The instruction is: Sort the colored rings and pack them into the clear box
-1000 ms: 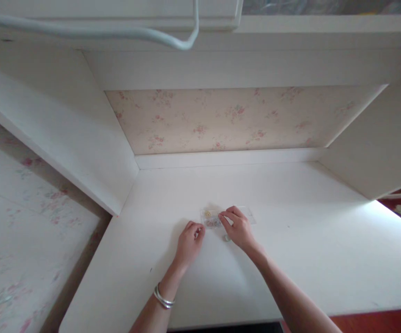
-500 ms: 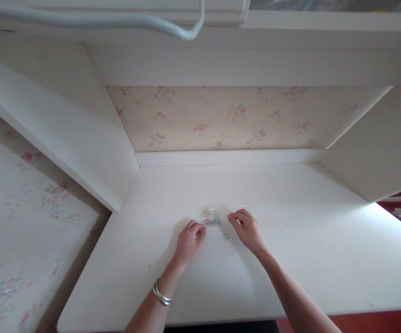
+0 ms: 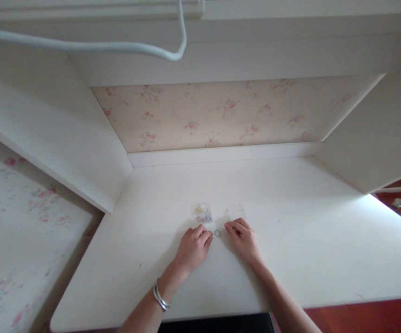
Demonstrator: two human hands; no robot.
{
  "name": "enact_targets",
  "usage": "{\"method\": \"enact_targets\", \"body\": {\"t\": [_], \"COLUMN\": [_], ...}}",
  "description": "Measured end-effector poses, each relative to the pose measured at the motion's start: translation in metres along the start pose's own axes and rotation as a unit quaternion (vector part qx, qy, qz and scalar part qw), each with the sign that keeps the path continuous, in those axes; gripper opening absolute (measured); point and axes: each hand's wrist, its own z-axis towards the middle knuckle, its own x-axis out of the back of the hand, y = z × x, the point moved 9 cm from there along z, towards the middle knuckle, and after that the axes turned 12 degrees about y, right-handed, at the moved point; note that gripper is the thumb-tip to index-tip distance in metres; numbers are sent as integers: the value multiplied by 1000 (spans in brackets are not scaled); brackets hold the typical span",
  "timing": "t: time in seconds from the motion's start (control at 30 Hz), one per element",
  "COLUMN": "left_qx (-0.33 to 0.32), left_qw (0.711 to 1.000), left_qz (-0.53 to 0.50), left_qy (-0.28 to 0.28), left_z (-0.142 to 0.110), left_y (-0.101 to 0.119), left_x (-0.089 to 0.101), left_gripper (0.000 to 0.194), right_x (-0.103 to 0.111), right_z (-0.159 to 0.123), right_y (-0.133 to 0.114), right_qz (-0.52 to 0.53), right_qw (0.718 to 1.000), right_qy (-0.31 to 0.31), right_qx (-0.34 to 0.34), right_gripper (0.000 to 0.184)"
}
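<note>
Our left hand and right hand flank the ring on the table, fingers curled; whether they're clamped, we can't tell. We're seemingly positioning for it; lifting calls for a fine pinch.

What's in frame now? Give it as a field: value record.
left_hand: left hand, fingers bent, close to the loose ring; contact unclear
right_hand: right hand, fingers curled, at the near edge of a clear plastic panel; grip unclear
box: clear compartment box, beyond left hand, holding gold- and silver-coloured pieces
loose_ring: on the white desktop, between the hands
left_wrist: silver-coloured bangle
overhead: white cable
</note>
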Motion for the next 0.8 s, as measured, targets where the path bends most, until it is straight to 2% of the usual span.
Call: {"method": "enact_targets", "body": {"t": [0.17, 0.47, 0.6, 0.8], "left_qx": [-22, 2, 37, 71], "left_qw": [999, 998, 998, 996], "left_qz": [13, 16, -33, -46], "left_qy": [-20, -59, -38, 40], "left_z": [12, 15, 18, 40], "left_y": [19, 20, 15, -5], "left_x": [-12, -24, -19, 7], "left_gripper": [20, 20, 19, 21], "right_x": [2, 5, 6, 7], "right_z": [0, 1, 1, 3], "right_y": [3, 7, 7, 5], "right_qz": [13, 37, 45, 50], "right_qw": [1000, 999, 999, 999], "right_qy": [2, 9, 8, 0], "right_qx": [-6, -6, -11, -9], "right_gripper": [31, 31, 31, 32]}}
